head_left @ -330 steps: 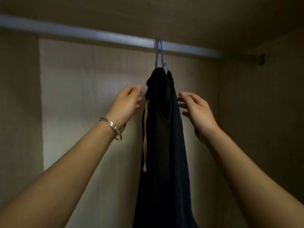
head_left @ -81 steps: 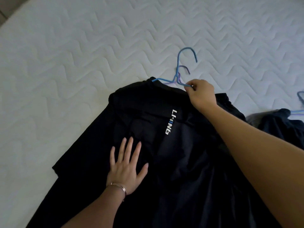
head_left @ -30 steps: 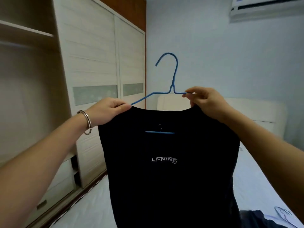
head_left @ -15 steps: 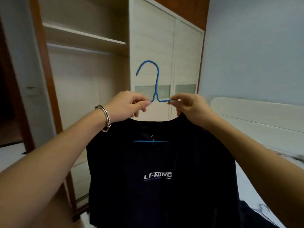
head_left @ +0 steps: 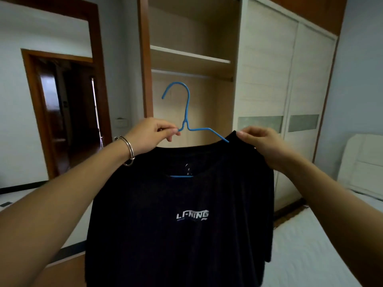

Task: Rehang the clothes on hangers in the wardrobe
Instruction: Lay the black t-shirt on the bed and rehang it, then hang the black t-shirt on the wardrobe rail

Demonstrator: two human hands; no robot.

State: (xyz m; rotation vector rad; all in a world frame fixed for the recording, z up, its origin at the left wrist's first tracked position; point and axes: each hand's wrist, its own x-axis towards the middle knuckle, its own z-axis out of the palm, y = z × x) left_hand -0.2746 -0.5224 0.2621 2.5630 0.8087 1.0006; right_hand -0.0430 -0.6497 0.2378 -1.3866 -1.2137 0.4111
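Raised left hand (head_left: 151, 132) pinches the blue hanger (head_left: 187, 112); right hand (head_left: 262, 141) pinches the black T-shirt (head_left: 180, 214) shoulder.

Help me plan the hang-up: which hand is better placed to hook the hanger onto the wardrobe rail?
Left, probably: the left hand pinches the blue hanger just below its hook; the right hand pinches only the black T-shirt.

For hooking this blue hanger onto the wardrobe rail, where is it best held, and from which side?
Hold the blue hanger at its neck, just below the hook, coming from underneath. The hook stands upright and bare above the black T-shirt, so a low grip leaves it free for the rail. The left hand pinches beside that junction; the right hand pinches the shirt's shoulder.
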